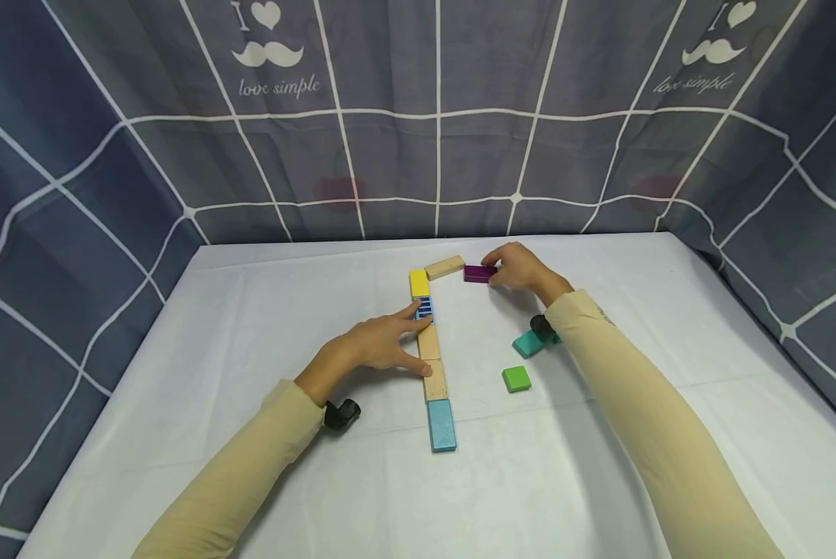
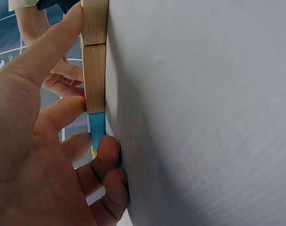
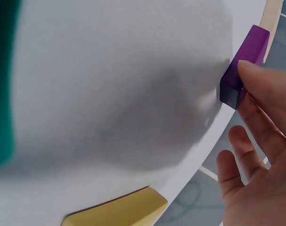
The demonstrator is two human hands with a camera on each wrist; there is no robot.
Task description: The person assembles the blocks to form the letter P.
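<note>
My right hand pinches a purple block between thumb and fingers at its right end. The purple block's left end is right by an angled wooden block. My left hand is spread over a row of blocks, its fingertips on a blue block with dark stripes and its thumb at a wooden block. Between those two lies another wooden block. At the row's far end is a yellow block, and at the near end a light blue block.
A green block lies right of the row. Behind it a teal block is partly covered by the right wrist's camera. The right wrist view has another yellow block. A dark checked curtain stands behind the white-covered table.
</note>
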